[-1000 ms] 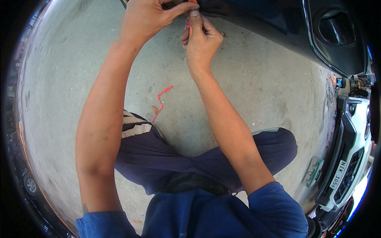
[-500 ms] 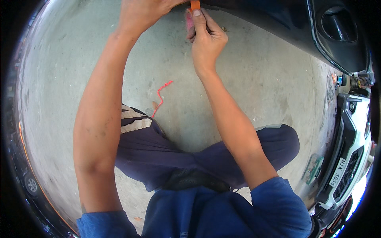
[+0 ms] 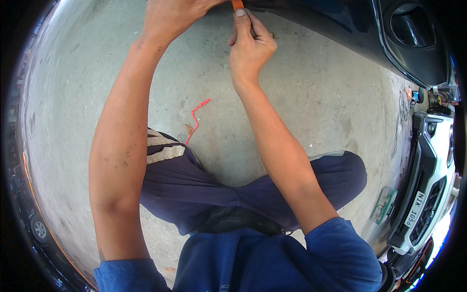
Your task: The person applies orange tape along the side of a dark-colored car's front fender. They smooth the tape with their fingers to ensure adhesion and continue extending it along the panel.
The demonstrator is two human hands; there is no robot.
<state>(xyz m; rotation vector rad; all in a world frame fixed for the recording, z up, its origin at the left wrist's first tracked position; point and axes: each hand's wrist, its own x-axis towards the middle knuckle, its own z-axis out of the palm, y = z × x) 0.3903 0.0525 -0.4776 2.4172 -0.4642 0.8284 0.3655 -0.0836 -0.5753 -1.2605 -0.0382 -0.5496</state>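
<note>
At the upper edge, my right hand (image 3: pixel 251 46) pinches a flat orange strip (image 3: pixel 237 4) between its thumb and fingers. The strip's upper end runs out of view, so its full shape does not show. My left hand (image 3: pixel 177 14) reaches in beside it on the left, its fingers pointing toward the strip. Those fingertips are cut off by the picture's edge, so what they hold or touch is hidden. Both hands are at the lower edge of a glossy black car bumper (image 3: pixel 335 34).
A dark round recess (image 3: pixel 413 27) sits in the bumper at the upper right. Twisted red string (image 3: pixel 195 119) lies on the concrete floor (image 3: pixel 194 78) beside a dry leaf (image 3: pixel 188 129). Farther right stand a white car front (image 3: pixel 428 185) and a green-and-white board (image 3: pixel 384 205). My bent legs (image 3: pixel 233 194) are below.
My right hand has shifted slightly left, and the orange strip leans more to the left. The pink patch that showed behind the right fingers is now out of sight. My left hand has barely moved.
</note>
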